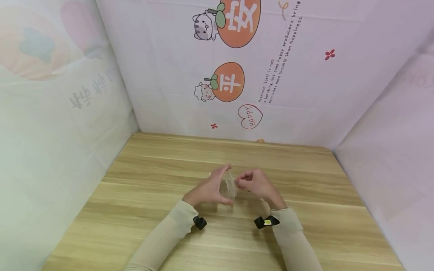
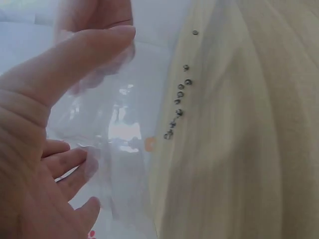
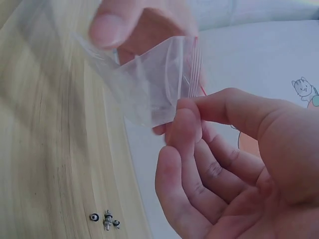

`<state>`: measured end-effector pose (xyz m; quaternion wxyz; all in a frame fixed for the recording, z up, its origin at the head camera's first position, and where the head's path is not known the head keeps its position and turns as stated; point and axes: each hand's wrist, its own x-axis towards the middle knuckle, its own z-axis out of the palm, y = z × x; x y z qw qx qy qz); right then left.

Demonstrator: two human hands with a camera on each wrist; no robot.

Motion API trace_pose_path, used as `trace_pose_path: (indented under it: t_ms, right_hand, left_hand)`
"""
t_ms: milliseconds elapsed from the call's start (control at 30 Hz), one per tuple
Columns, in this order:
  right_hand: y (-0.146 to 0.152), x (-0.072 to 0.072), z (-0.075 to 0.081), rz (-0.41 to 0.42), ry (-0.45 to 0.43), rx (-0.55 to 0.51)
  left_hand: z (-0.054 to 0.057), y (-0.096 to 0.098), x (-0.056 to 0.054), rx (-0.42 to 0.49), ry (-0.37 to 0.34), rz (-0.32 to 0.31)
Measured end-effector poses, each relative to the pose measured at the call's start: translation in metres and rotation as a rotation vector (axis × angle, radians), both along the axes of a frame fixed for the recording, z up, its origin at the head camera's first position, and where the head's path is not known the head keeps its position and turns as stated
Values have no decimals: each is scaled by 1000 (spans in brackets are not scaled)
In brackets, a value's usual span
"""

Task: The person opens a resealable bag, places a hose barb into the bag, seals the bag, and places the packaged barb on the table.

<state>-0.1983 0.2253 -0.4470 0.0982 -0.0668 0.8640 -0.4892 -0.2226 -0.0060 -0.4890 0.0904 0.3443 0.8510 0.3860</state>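
A clear plastic zip bag point(image 3: 154, 84) with a red line along its seal hangs between the two hands. My right hand point(image 1: 259, 184) pinches its sealing edge between thumb and forefinger, the other fingers curled below. Around the bag's other side, my left hand point(image 1: 208, 190) is spread wide, thumb and fingers well apart, not gripping it. In the left wrist view the bag's glossy film point(image 2: 124, 129) shows past the left thumb. Several small metal pieces point(image 2: 180, 94) lie in a loose row on the table; a few metal pieces point(image 3: 107, 220) also show low in the right wrist view.
The wood-grain table point(image 1: 162, 158) is enclosed by a printed white back sheet point(image 1: 169, 75) and plain-looking side sheets left and right. Black wrist cameras sit on both cuffs.
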Motion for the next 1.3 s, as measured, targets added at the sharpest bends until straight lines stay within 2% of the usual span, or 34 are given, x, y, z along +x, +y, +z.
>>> trace_pose_path:
  t_ms: [233, 433, 633, 1000, 1300]
  right_hand:
    - [-1, 1, 3, -24, -47, -13]
    - [-3, 0, -1, -15, -58, -38]
    - [-3, 0, -2, -9, -27, -7]
    - [-5, 0, 0, -8, 68, 84]
    - [-2, -2, -4, -2, 132, 131]
  left_hand:
    - [-6, 6, 1, 3, 63, 48]
    - [-7, 9, 4, 16, 70, 77]
    - [-10, 8, 2, 47, 97, 82]
    - [-7, 7, 0, -7, 129, 106]
    - [-8, 7, -2, -16, 183, 114]
